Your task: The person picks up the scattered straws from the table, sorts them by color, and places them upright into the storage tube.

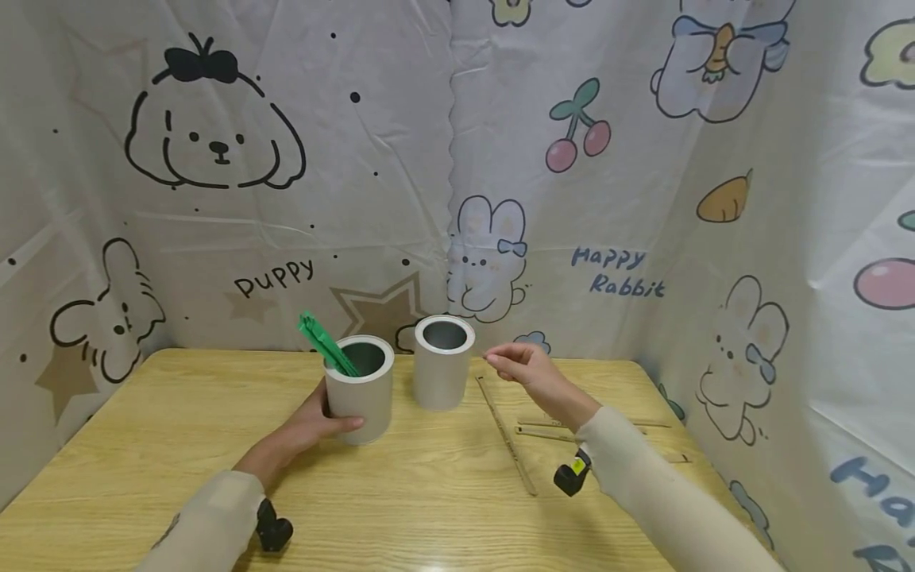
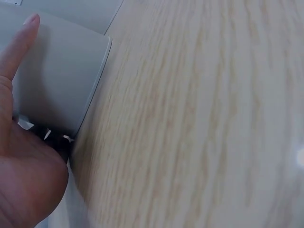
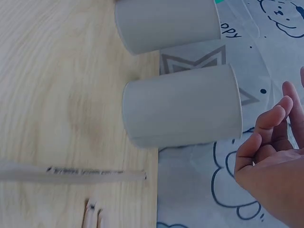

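My left hand point(image 1: 309, 425) grips a pale grey cylindrical holder point(image 1: 372, 409), thumb across its front. Several green stick-like pieces point(image 1: 325, 343) lean out of its open top. In the left wrist view, my thumb lies along the holder's wall point(image 2: 66, 71); the fingers behind it are hidden. Right of it stands a second grey holder point(image 1: 442, 385), upright, with nothing showing inside from here. Beside its rim is my right hand point(image 1: 536, 373), fingers bent and thumb near the index finger. The right wrist view shows nothing between those fingers point(image 3: 270, 118).
A long thin tan stick with printing point(image 1: 506, 437) lies on the wooden table point(image 1: 400, 508) right of the holders. More such sticks point(image 1: 546, 434) lie under the right forearm. A patterned cloth point(image 1: 386, 159) hangs along the table's back and right edges.
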Tool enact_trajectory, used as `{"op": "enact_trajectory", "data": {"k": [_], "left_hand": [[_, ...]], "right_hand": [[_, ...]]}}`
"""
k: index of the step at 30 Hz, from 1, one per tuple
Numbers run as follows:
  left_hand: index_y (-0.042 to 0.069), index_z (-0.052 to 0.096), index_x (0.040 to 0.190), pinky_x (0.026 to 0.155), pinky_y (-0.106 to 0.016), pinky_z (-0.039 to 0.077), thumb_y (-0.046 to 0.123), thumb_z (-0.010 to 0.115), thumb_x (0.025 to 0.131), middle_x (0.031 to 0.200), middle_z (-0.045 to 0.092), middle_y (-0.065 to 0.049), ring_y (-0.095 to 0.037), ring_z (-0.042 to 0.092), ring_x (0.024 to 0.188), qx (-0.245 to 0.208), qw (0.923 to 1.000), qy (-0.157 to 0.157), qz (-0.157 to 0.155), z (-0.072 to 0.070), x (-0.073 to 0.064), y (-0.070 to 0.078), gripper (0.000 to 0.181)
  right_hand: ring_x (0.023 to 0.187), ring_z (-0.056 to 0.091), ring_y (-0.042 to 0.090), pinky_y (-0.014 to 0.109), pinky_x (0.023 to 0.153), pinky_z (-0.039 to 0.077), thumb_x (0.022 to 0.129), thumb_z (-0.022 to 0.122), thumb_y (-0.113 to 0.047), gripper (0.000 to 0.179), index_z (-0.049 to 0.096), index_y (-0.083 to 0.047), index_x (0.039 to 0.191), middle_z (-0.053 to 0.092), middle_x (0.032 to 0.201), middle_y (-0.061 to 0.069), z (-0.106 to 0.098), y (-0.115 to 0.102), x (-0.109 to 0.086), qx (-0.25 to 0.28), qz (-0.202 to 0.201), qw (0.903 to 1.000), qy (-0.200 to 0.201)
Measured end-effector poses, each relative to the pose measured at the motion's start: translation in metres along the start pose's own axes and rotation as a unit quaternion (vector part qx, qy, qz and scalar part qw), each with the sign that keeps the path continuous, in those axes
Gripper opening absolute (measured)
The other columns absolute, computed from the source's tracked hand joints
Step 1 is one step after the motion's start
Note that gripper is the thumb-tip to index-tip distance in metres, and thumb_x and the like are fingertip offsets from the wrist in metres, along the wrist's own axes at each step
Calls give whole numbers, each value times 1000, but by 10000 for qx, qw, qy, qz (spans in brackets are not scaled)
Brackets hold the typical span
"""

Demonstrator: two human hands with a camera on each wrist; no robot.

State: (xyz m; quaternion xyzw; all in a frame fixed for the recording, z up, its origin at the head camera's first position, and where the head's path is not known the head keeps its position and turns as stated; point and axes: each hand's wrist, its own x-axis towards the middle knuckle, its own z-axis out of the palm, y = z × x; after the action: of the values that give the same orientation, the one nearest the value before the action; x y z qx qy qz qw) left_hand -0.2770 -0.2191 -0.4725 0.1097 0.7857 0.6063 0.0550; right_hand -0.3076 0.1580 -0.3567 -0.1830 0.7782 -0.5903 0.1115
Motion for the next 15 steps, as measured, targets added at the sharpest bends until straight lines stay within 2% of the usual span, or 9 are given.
{"op": "enact_trajectory", "data": {"k": [5,10,15], "left_hand": [[6,7,161,120,-67,25,18,81,85,162,25,-28,-51,26,149,145,9994,141,271,-5,-4,0,107],[8,3,163,119,-70,23,24,81,86,164,17,-31,-56,20,149,532,9983,248,36,-12,-13,1,111],[8,7,162,117,-70,27,25,78,89,163,17,-32,-57,22,147,881,9956,309,-34,-18,-23,1,104]], "right_hand": [[81,50,12,31,91,45,104,57,-22,20,70,-8,109,57,85,-8,-11,8,-8,-44,52,10000,51],[80,48,13,29,87,44,104,57,-23,18,70,-9,106,55,80,-6,-21,16,-15,-62,108,9998,130],[77,45,13,28,80,40,106,54,-23,29,66,1,117,52,75,-5,-29,24,-22,-165,100,9997,150]]}}
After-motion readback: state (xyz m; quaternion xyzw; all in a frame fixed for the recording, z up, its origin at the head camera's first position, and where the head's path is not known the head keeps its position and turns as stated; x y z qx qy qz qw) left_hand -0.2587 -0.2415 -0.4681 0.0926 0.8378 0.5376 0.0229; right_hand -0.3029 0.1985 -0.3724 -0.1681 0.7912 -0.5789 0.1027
